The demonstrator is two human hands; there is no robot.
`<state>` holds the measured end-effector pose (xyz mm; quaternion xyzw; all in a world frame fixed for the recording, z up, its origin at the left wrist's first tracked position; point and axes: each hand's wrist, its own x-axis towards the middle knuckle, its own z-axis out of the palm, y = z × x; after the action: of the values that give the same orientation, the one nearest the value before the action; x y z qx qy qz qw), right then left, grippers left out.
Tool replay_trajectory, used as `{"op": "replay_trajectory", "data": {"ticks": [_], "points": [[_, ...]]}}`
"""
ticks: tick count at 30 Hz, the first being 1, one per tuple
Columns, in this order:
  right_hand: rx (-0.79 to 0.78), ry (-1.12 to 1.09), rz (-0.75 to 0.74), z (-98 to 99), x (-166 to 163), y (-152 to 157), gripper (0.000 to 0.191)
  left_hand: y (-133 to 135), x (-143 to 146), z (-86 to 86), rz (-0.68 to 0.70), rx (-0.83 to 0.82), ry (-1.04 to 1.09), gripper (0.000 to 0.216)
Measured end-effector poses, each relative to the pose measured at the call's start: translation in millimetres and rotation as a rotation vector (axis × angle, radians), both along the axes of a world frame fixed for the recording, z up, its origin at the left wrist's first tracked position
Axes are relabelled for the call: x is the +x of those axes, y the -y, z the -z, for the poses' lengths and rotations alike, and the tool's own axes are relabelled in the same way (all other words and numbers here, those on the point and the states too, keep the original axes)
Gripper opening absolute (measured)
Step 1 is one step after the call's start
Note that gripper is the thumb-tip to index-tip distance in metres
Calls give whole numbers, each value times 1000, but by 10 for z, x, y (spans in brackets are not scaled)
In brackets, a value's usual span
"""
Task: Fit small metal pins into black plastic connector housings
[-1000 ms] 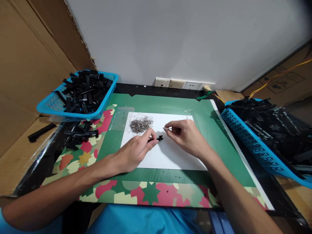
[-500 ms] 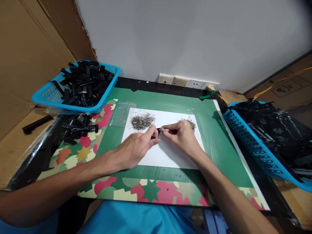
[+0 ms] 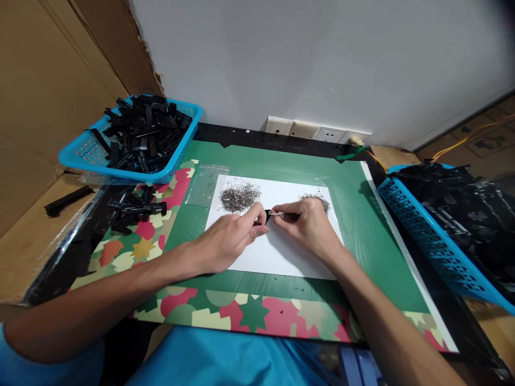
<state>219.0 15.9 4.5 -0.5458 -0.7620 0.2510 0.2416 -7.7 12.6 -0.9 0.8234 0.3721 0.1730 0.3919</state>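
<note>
Black plastic piece (image 3: 266, 216) sits pinched in the left hand (image 3: 227, 241) at centre frame, over white paper (image 3: 277, 252); the right hand (image 3: 308, 225) pinches what looks like a thin metal pin (image 3: 276, 214) against it.

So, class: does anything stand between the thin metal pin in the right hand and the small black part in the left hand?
Nothing visible. The right hand holds the pin with its tip at the black part pinched in the left hand; the nearer metal heap lies farther back on the white sheet.
</note>
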Motion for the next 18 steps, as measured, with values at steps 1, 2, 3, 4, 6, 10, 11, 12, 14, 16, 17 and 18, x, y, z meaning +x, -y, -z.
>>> {"op": "replay_trajectory", "data": {"ticks": [1,2,3,4,6,10,11,12,14,16,17,18], "points": [[2,12,-15,-13,0,2,25,4,2,0,2,4,-1,16],[7,28,-30,-24,1,5,25,7,3,1,2,6,-1,16],[12,47,-45,-34,3,7,25,9,5,3,0,8,-3,15],[18,66,-56,-41,6,8,25,10,7,5,-1,10,-5,14],[23,96,-69,-51,11,10,25,8,10,9,0,17,-11,13],[32,109,-82,-61,18,6,24,-3,10,24,15,22,-19,9],[30,105,-84,-65,18,4,24,-4,8,27,17,20,-19,8],[27,101,-84,-70,19,2,24,-5,6,29,19,18,-19,7],[18,93,-87,-84,20,0,24,-5,2,29,23,13,-17,6],[14,91,-90,-100,22,-1,24,-3,-2,23,24,5,-15,5],[14,96,-92,-108,22,0,24,-3,-4,18,24,-1,-15,5],[16,104,-93,-114,23,0,25,-3,-6,13,25,-6,-15,4]]}}
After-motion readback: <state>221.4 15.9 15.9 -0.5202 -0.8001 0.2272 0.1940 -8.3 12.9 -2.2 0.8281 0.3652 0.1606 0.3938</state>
